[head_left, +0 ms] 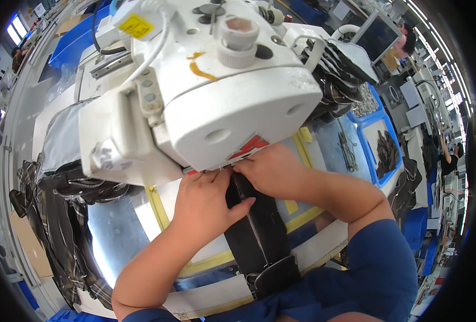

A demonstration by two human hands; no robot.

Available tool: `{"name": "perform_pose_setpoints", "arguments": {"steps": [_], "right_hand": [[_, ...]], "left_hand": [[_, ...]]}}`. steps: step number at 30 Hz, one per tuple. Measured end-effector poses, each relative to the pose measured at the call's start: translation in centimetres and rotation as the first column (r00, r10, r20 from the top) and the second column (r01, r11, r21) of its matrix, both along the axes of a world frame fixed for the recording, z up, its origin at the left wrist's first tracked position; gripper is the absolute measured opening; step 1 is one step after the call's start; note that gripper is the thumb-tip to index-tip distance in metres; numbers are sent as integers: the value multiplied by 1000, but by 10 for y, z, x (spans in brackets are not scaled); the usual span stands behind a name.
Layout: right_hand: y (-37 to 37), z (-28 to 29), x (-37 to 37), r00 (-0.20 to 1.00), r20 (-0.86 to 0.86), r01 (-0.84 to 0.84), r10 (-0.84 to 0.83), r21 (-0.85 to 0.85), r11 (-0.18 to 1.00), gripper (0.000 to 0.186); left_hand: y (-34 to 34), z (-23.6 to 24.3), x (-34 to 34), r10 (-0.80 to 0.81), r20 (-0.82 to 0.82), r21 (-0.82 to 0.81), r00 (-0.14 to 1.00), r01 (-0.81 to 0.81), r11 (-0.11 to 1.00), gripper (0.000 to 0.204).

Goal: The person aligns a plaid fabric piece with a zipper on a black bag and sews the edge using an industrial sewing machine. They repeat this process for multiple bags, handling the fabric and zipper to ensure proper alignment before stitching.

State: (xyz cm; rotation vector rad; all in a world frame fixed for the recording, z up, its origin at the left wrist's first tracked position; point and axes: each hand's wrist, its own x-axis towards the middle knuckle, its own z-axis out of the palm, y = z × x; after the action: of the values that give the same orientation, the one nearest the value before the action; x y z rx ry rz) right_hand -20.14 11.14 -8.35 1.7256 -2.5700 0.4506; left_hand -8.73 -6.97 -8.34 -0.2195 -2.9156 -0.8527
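A white sewing machine (pixel 238 102) fills the upper middle. Beneath its head lies a black fabric piece (pixel 265 231) with a long metal zipper (pixel 254 231), running toward my body. My left hand (pixel 203 201) rests on the fabric's left side, fingers lying forward under the head, thumb stretched out near the zipper. My right hand (pixel 267 172) touches the fabric to the right, close to the machine head; its fingertips are mostly hidden. Both hands are at the front edge of the head.
Dark plaid garments (pixel 45 225) are piled at left, more dark pieces (pixel 334 80) behind at right. Blue trays (pixel 364 123) hold small metal and dark pieces, beside metal scissors (pixel 348 150). A blue bin (pixel 71 45) stands back left. Co-workers (pixel 404 40) are in the background.
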Motion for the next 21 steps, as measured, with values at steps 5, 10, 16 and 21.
{"name": "perform_pose_setpoints", "arguments": {"steps": [5,10,16,21], "right_hand": [[8,1,-2,1000,-21,-12,13,64,998,22],[4,-1,2,999,-33,-35,35,20,999,26],[9,-1,-3,998,-15,-60,61,37,997,30],[17,6,2,997,23,-71,69,75,995,58]], "left_hand": [[0,-5,-2,-3,-22,107,1000,6,994,64],[1,4,-1,13,-54,-12,998,-14,1000,66],[6,2,3,-9,-38,-86,999,5,996,74],[8,-1,7,-63,-26,-173,998,57,983,91]]}}
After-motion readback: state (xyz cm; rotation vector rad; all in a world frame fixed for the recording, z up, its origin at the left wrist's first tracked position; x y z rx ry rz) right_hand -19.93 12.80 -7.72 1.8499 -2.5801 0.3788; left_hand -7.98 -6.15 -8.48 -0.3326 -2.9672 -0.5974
